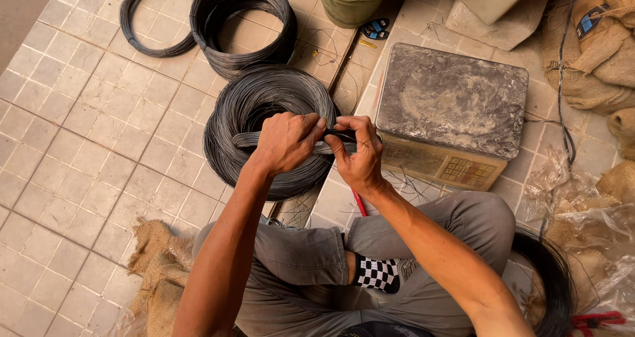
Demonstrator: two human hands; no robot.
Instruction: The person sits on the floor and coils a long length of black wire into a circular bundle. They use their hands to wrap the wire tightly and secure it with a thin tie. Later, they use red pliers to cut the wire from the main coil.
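Observation:
A thick coil of dark steel wire (264, 99) lies on the tiled floor in front of me. A bundle of wire strands (243, 139) runs across its near side toward my hands. My left hand (286, 140) is closed around that bundle. My right hand (357, 153) pinches the same bundle just to the right, thumbs nearly touching. I sit cross-legged in grey trousers with a checkered sock (377, 274) showing.
A platform scale (453, 99) with a worn metal plate stands to the right. Two more wire coils (241, 23) (155, 13) lie farther back. Burlap sacks (595, 39) sit at right, a burlap scrap (155, 271) at left, a green bucket (350, 3) at top.

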